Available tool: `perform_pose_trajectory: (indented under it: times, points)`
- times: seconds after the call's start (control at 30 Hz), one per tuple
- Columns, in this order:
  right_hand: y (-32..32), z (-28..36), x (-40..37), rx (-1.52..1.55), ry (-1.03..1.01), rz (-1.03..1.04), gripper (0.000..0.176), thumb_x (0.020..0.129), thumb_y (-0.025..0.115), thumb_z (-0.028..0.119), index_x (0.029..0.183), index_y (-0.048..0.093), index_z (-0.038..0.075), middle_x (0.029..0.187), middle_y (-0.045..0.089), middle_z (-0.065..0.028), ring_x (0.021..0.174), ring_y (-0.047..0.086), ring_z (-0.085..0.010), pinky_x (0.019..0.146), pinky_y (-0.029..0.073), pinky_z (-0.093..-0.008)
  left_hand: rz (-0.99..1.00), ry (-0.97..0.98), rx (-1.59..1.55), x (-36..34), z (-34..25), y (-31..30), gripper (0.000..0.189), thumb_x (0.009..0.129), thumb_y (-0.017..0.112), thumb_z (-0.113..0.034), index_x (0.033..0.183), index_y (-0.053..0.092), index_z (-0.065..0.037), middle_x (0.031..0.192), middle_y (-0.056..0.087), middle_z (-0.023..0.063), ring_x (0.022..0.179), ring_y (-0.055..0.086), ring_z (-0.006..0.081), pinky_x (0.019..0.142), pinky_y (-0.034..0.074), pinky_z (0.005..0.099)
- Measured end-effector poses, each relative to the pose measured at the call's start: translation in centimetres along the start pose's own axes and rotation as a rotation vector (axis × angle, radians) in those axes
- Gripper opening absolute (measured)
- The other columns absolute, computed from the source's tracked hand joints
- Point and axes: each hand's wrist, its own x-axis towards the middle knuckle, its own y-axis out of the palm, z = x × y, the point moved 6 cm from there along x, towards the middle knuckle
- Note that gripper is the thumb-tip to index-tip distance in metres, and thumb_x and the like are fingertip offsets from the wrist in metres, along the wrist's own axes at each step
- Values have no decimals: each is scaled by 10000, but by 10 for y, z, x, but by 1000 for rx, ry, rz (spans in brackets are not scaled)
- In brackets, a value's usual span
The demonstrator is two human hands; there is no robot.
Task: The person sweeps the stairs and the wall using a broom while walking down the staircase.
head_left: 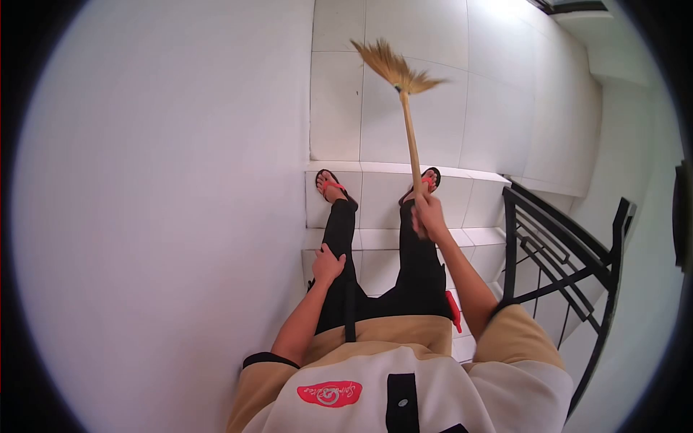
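Observation:
My right hand [429, 216] is wrapped around the wooden handle of a broom [411, 133]. Its tan bristles [393, 66] fan out over the white tiled floor [419, 133] ahead of my feet. My left hand [328, 265] rests on my left leg near the knee, holding nothing, with its fingers apart. Both feet, in dark flip-flops with red straps, stand on a white tiled step [379, 198]. Part of the right foot [431, 179] lies behind the handle and hand.
A plain white wall [180, 202] rises close on the left. On the right stands a black metal railing [559, 224] beside the steps. Further steps [469, 252] lie beneath and behind my legs. A red object [454, 310] shows beside my right hip.

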Motion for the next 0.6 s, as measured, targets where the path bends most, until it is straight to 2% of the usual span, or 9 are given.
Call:
perform_pose_trajectory:
  times: [0.07, 0.1, 0.2, 0.27, 0.33, 0.4, 0.5, 0.53, 0.6]
  points:
    - [-9, 11, -64, -1, 172, 93, 232, 875, 379, 219, 916, 464, 7, 553, 445, -49, 350, 422, -122, 289, 348, -250, 1, -4, -23, 1, 2, 2, 597, 721, 593, -381, 1094, 319, -4, 1013, 464, 234, 835, 557, 369, 694, 469, 423]
    - [-14, 9, -78, -3, 241, 138, 244, 877, 375, 234, 875, 462, 5, 552, 450, -53, 364, 433, -124, 298, 359, -244, -11, 0, -27, 1, 3, 2, 590, 720, 594, -379, 1086, 323, -4, 1009, 465, 233, 828, 559, 367, 692, 470, 422]
    - [-6, 10, -85, -51, 361, 257, 203, 858, 397, 188, 892, 469, 1, 584, 477, -73, 384, 460, -148, 307, 365, -269, -27, -4, -37, -1, 2, 4, 577, 717, 597, -378, 1066, 331, -4, 998, 466, 229, 808, 565, 359, 683, 473, 419]
    - [8, -1, -23, -317, 108, 285, 234, 847, 415, 145, 977, 481, -39, 606, 499, -68, 450, 468, -136, 337, 365, -283, -13, -20, -42, 0, 2, 6, 598, 717, 593, -388, 1084, 326, 2, 1007, 462, 235, 813, 565, 362, 684, 474, 420]
    - [8, -131, 157, -544, -254, 664, 318, 826, 421, 119, 1077, 453, -74, 603, 508, -80, 424, 455, -149, 338, 368, -322, 23, -40, -54, 0, 0, 10, 647, 718, 582, -407, 1130, 312, 13, 1033, 454, 251, 836, 561, 374, 694, 473, 421]
    - [64, -58, 146, -480, 148, 433, 348, 839, 406, 134, 1139, 450, -37, 558, 487, -73, 374, 430, -148, 329, 367, -312, -25, -32, -57, -3, -3, 10, 595, 715, 594, -387, 1081, 329, 1, 998, 463, 232, 801, 566, 363, 673, 476, 415]
    - [64, -26, 98, -180, 72, 57, 215, 834, 412, 119, 981, 539, 27, 448, 445, -59, 304, 435, -200, 288, 345, -330, -46, -35, -46, -3, 2, 13, 566, 713, 602, -372, 1052, 340, -3, 978, 469, 221, 786, 567, 358, 667, 478, 410]
    - [56, -13, 74, -358, -71, 109, 212, 851, 400, 142, 958, 556, 46, 459, 450, -62, 345, 465, -185, 328, 382, -314, -43, -38, -46, -4, 1, 15, 564, 713, 603, -370, 1051, 341, -2, 976, 469, 220, 787, 567, 357, 670, 479, 408]
    - [37, 5, 18, -433, 34, 121, 207, 838, 417, 133, 963, 551, 36, 457, 456, -63, 382, 489, -178, 367, 405, -299, -36, -30, -57, -1, 1, 15, 587, 715, 594, -385, 1071, 337, 5, 999, 461, 233, 802, 565, 364, 673, 476, 421]
